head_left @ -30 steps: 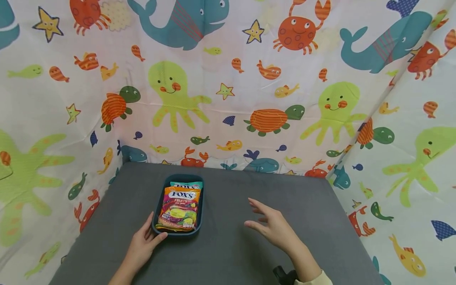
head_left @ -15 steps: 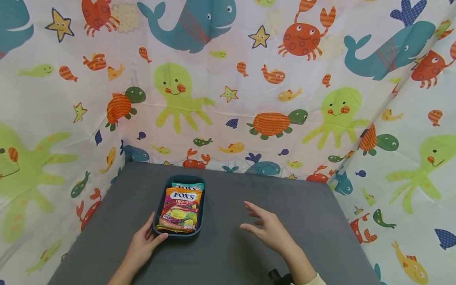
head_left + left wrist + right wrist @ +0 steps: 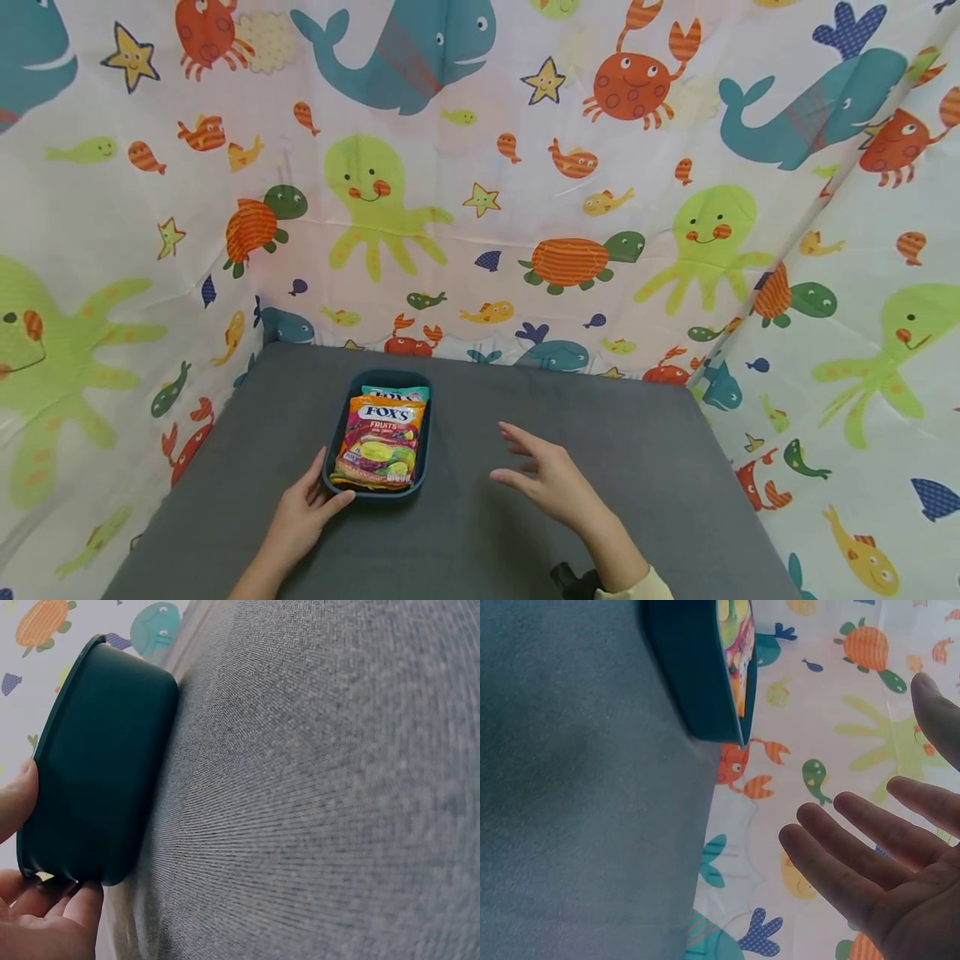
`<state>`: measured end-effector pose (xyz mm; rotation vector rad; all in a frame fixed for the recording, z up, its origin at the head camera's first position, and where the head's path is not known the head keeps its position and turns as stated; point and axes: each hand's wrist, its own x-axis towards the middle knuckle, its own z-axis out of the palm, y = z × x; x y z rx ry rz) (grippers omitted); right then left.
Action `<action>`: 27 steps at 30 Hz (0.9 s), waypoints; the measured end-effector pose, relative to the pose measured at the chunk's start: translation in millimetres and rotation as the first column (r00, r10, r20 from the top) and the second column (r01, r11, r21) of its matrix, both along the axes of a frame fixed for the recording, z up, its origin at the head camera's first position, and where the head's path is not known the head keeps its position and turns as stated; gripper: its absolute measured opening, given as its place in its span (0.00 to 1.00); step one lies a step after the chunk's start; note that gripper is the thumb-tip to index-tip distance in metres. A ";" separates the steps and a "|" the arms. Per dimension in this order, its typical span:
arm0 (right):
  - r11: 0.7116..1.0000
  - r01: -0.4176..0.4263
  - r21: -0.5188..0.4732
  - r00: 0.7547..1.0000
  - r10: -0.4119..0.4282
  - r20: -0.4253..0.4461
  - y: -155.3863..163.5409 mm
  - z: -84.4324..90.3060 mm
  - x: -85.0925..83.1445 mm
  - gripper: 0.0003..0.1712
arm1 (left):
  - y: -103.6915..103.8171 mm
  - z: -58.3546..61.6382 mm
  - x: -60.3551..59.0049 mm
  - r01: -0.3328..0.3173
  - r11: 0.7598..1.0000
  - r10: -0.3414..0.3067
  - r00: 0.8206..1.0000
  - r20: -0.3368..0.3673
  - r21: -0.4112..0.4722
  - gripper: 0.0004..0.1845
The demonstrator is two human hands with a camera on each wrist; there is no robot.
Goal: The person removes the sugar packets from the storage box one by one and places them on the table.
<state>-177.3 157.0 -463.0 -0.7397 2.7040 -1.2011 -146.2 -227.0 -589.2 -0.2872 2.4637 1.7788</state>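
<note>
Tray [image 3: 331, 450] gripped at its near corner by left hand [image 3: 300, 514]; right hand [image 3: 551, 486] hovers open, empty.

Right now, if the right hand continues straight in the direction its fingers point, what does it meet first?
Probably the dark tray holding the candy bags: the right hand hovers with fingers aimed up-left, though depth is unclear.

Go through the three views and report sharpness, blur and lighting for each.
Head view: even, soft light, sharp throughout; lettering on the colourful sweet packet in the dark teal plastic tray is readable. Left wrist view: grey fabric tabletop smears toward the edges, left hand soft. Right wrist view: right hand close and blurred, tray dim.
</note>
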 end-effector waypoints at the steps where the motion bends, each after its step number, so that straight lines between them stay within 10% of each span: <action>1: 1.000 -0.001 0.000 1.000 0.001 0.005 -1.4 0.8 0.1 0.41 | 0.2 -0.6 0.1 0.000 1.000 0.000 1.000 0.003 -0.001 0.56; 27: 0.998 -0.053 0.014 0.999 0.053 0.011 -28.8 8.6 -9.9 0.42 | 0.8 -5.0 -1.0 -0.022 1.000 0.022 1.000 0.014 0.002 0.57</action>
